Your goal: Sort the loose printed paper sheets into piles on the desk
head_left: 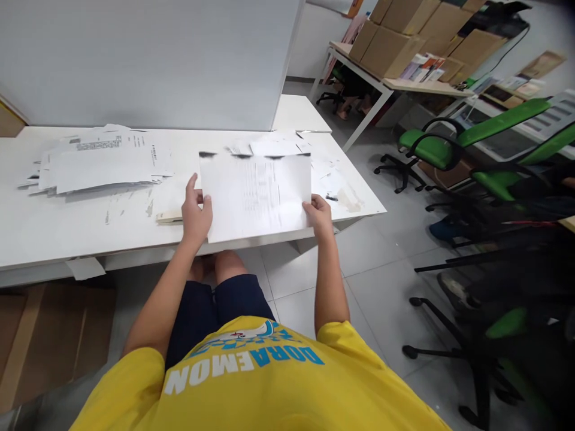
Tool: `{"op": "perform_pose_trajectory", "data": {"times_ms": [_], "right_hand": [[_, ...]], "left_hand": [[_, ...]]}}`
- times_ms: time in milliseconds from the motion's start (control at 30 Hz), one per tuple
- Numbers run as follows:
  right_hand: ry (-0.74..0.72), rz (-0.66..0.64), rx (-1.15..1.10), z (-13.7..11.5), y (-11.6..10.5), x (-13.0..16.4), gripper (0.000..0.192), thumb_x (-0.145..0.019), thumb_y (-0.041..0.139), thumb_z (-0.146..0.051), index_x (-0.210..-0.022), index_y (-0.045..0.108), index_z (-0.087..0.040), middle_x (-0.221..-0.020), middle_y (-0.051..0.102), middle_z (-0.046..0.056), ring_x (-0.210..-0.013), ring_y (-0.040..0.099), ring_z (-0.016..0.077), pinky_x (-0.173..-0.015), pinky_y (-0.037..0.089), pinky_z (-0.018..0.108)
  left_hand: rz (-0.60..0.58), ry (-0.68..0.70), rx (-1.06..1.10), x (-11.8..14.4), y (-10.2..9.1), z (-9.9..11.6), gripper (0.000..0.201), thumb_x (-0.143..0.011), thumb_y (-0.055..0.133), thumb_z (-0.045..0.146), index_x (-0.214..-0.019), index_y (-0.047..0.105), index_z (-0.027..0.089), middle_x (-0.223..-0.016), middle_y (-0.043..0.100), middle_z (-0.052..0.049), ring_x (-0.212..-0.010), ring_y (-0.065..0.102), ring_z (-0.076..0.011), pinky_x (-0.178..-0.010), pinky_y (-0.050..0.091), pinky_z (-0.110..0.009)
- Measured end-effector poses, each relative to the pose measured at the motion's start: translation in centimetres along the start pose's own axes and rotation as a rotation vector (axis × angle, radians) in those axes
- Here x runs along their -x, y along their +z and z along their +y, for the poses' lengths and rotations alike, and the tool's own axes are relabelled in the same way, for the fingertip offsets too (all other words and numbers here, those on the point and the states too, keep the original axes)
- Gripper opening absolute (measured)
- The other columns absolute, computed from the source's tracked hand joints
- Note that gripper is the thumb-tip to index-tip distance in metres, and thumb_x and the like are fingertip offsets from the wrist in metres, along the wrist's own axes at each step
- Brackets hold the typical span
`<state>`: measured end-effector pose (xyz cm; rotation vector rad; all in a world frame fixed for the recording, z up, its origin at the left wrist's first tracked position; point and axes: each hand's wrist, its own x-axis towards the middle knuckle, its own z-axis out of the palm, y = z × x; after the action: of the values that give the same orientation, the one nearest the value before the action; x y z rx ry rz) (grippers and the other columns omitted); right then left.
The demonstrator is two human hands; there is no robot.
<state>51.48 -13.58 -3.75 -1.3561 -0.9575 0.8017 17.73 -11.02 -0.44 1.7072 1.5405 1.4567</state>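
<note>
Between my two hands is a printed sheet of paper [256, 197], held up over the front of the white table [81, 230]. Dark smudged marks run along its far edge, and its print is too blurred to read. My left hand [196, 215] grips the left edge, with the thumb at the paper's border. On the opposite edge, my right hand [320, 215] pinches the paper between thumb and fingers. Whether more than one sheet is held cannot be made out. Behind it lie loose papers [281, 146], partly hidden. A narrow beige object [169, 216] lies by my left wrist.
An uneven pile of printed papers [103, 161] spreads across the table's left side. A grey panel [148, 60] stands along the back. Cardboard boxes [58, 341] sit below left. To the right are green chairs [431, 148] and a desk [359, 66] stacked with boxes.
</note>
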Motion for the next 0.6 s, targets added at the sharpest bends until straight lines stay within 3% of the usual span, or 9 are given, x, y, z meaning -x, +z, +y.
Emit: {"op": "perform_pose_trajectory", "data": {"times_ms": [67,167,267,400,600], "right_hand": [[0.122,-0.092,0.000,0.1,-1.1,0.8,0.040,-0.057,0.072,-0.039,-0.091,0.067,-0.019,-0.082,0.072,0.003,-0.081,0.064,0.0220,-0.077,0.050,0.035],[0.276,-0.143,-0.009,1.1,-1.3,2.9,0.043,-0.052,0.076,-0.038,-0.090,0.069,-0.019,-0.080,0.074,0.004,-0.080,0.066,0.0241,-0.073,0.050,0.035],[0.339,-0.127,-0.015,2.0,-0.6,4.9,0.043,-0.052,0.076,-0.040,-0.089,0.070,-0.019,-0.078,0.074,0.004,-0.076,0.066,0.0236,-0.069,0.049,0.034],[0.329,-0.066,-0.047,2.4,-0.1,6.5,0.043,-0.054,0.076,-0.041,-0.090,0.070,-0.020,-0.080,0.075,0.004,-0.076,0.066,0.0228,-0.068,0.049,0.033],[0.328,0.007,-0.085,2.3,-0.5,8.0,0.046,-0.056,0.078,-0.039,-0.096,0.070,-0.019,-0.085,0.076,0.005,-0.079,0.067,0.0229,-0.072,0.051,0.035]], "left_hand": [[-0.002,-0.066,-0.054,-1.0,-2.0,-0.2,0.061,-0.093,0.050,0.028,-0.151,0.034,0.023,-0.119,0.067,-0.011,-0.100,0.065,-0.0192,-0.092,0.053,-0.033],[0.004,-0.114,-0.149,-2.4,-4.6,-0.9,0.051,-0.091,0.046,0.024,-0.142,0.046,0.022,-0.121,0.067,-0.010,-0.104,0.064,-0.0191,-0.095,0.051,-0.032],[-0.137,-0.059,-0.343,-2.6,-6.0,-1.7,0.043,-0.093,0.044,0.028,-0.133,0.056,0.020,-0.122,0.067,-0.010,-0.113,0.062,-0.0239,-0.103,0.048,-0.039],[-0.299,0.134,-0.603,-1.6,-6.0,-2.9,0.044,-0.095,0.039,0.032,-0.129,0.062,0.016,-0.127,0.066,-0.013,-0.133,0.049,-0.0318,-0.116,0.033,-0.048],[-0.364,0.146,-0.690,-1.1,-5.3,-4.1,0.053,-0.097,0.031,0.034,-0.132,0.061,0.007,-0.132,0.063,-0.018,-0.136,0.047,-0.0333,-0.116,0.032,-0.048]]}}
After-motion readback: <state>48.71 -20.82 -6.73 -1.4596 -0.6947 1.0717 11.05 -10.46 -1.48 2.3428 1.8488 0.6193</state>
